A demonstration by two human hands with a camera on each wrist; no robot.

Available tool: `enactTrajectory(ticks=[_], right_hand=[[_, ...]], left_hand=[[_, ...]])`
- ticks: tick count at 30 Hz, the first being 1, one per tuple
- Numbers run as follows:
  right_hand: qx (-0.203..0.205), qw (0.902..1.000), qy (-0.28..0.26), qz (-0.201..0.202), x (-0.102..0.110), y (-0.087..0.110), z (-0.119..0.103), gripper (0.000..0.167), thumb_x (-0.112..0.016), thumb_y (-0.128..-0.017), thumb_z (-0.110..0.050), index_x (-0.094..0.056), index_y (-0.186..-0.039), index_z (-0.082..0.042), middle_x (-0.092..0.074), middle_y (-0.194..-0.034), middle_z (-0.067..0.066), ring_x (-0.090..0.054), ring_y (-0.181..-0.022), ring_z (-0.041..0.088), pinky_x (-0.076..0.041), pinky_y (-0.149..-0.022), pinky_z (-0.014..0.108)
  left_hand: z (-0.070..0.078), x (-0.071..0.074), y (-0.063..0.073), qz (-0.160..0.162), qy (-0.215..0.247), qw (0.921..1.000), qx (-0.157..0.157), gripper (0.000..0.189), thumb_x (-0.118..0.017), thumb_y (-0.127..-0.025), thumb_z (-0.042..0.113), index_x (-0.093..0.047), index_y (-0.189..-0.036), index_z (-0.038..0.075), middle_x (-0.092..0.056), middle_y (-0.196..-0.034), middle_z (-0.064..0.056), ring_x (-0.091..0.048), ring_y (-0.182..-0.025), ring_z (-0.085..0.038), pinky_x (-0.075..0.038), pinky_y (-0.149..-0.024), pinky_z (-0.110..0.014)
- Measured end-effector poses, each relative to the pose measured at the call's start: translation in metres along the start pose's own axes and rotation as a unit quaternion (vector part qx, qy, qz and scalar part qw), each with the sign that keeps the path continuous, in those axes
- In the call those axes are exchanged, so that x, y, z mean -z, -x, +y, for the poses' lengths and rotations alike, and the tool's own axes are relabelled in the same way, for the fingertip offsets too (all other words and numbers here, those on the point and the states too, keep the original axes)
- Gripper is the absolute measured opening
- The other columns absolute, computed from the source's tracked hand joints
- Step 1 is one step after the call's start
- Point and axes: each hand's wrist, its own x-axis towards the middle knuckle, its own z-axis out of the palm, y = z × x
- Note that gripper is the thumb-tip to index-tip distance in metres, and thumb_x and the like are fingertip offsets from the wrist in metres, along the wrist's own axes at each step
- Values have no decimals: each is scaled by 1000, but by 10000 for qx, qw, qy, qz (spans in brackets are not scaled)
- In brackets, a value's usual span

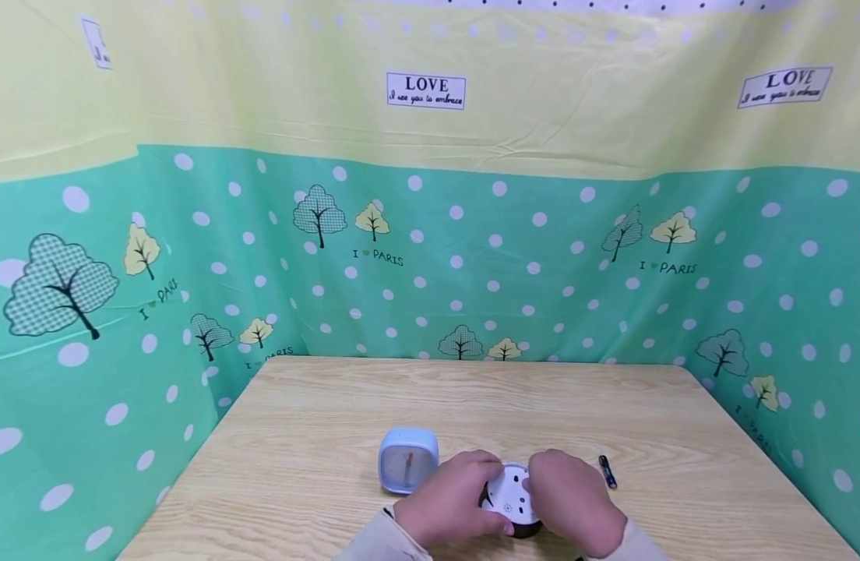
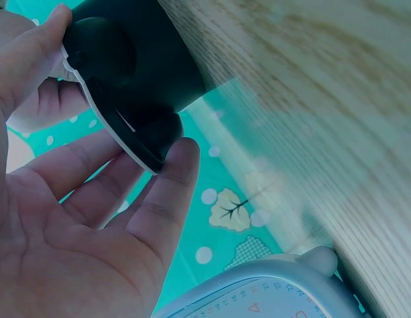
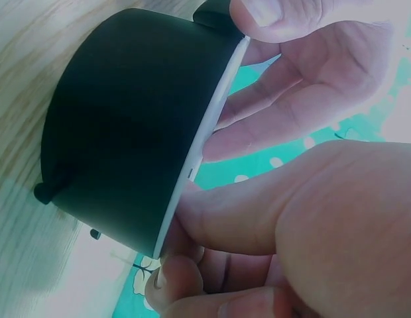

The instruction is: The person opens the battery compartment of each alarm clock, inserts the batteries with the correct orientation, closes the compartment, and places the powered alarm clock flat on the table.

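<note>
Between both hands is a black, drum-shaped alarm clock, its white back facing up with knobs and a ring of small holes. My left hand grips its left side, with the thumb and fingertips at the rim in the left wrist view. Over the right side, my right hand pinches the edge of the white back; the right wrist view shows its thumb there. The black casing has small stubby feet. Part of the white back is hidden under the right hand.
A pale blue clock stands upright just left of the left hand. To the right of the right hand lies a small dark battery. All are on a light wooden table, with a patterned green and yellow curtain around it.
</note>
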Motion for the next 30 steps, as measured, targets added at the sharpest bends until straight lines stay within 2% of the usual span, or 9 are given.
enactTrajectory(ticks=[6, 18, 30], right_hand=[[37, 10000, 7, 30, -1, -1, 1, 25, -75, -94, -26, -66, -75, -12, -54, -67, -2, -47, -57, 17, -39, -49, 34], [29, 10000, 11, 69, 1, 1, 1, 26, -74, -94, -25, -64, -74, -13, -53, -67, -2, -47, -58, 17, -40, -50, 34], [50, 10000, 10, -39, 3, 1, 1, 24, -73, -96, -24, -66, -76, -12, -53, -67, -2, -47, -59, 17, -41, -51, 34]], left_hand=[[0, -1, 0, 5, 5, 10000, 65, 70, -86, -79, 54, -67, -135, 17, -64, -137, 8, -58, -127, -7, -51, -104, -27], [-2, -2, -1, 30, 19, 10000, -1, 68, -86, -79, 54, -68, -133, 16, -64, -136, 7, -59, -124, -6, -51, -102, -26], [-2, -2, -1, -12, 39, 10000, 13, 69, -86, -79, 53, -68, -134, 16, -64, -137, 7, -59, -125, -7, -52, -103, -27]])
